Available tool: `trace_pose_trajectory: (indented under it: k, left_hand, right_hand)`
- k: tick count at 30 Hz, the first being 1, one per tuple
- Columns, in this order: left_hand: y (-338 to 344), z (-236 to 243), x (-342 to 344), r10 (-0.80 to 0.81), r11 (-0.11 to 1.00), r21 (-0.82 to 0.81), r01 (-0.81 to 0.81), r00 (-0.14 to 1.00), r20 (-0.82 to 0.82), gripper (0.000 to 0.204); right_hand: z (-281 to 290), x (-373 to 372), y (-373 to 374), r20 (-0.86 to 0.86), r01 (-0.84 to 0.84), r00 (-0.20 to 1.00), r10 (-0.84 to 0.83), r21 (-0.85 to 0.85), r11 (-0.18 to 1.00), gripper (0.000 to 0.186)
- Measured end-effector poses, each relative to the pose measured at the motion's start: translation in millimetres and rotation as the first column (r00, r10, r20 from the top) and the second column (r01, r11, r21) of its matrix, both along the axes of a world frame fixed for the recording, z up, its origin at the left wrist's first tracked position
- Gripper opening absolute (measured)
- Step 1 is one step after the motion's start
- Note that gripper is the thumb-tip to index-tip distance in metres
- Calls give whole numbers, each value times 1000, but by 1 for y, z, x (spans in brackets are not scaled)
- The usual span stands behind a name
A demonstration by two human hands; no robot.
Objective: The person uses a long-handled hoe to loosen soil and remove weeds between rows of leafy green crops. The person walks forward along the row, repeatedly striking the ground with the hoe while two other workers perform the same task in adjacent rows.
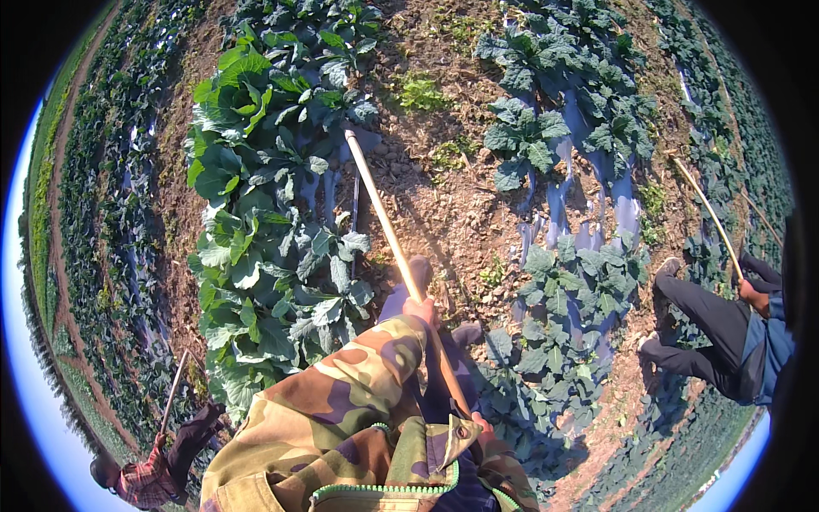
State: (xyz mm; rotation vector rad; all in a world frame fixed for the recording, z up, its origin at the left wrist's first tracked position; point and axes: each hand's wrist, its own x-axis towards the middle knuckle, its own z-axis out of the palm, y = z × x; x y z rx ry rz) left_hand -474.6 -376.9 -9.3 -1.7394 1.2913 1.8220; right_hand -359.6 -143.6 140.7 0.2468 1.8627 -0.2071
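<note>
A long wooden hoe handle (385,224) slants from near my body up to the left, toward the edge of a crop row. At its far end a grey hoe blade (365,139) sits low beside the leaves, close to the soil. My left hand (421,311) is wrapped round the middle of the handle. Lower down, near the handle's rear end, my right hand (484,424) closes on it, partly hidden by my camouflage jacket (341,384). Leafy green plants (243,239) grow along the left of the handle.
Another leafy row (554,290) grows through torn plastic sheeting (627,209) on the right. Brown soil with small weeds (424,94) lies between the rows. One person (717,324) with a long-handled tool works at right, another (149,478) at lower left. My shoe (420,269) stands by the handle.
</note>
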Motion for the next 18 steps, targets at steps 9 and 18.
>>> trace_pose_trajectory:
  k: [9, 18]
  left_hand:
    - [5, 4, 32, -77, 985, -149, 89, 994, 83, 25]
    - [51, 17, 65, 31, 978, 200, -55, 992, 119, 21]
  right_hand:
    - [-8, 36, 20, 40, -9, 999, 9, -17, 1000, 27]
    - [18, 45, 60, 42, -80, 996, 83, -61, 995, 26]
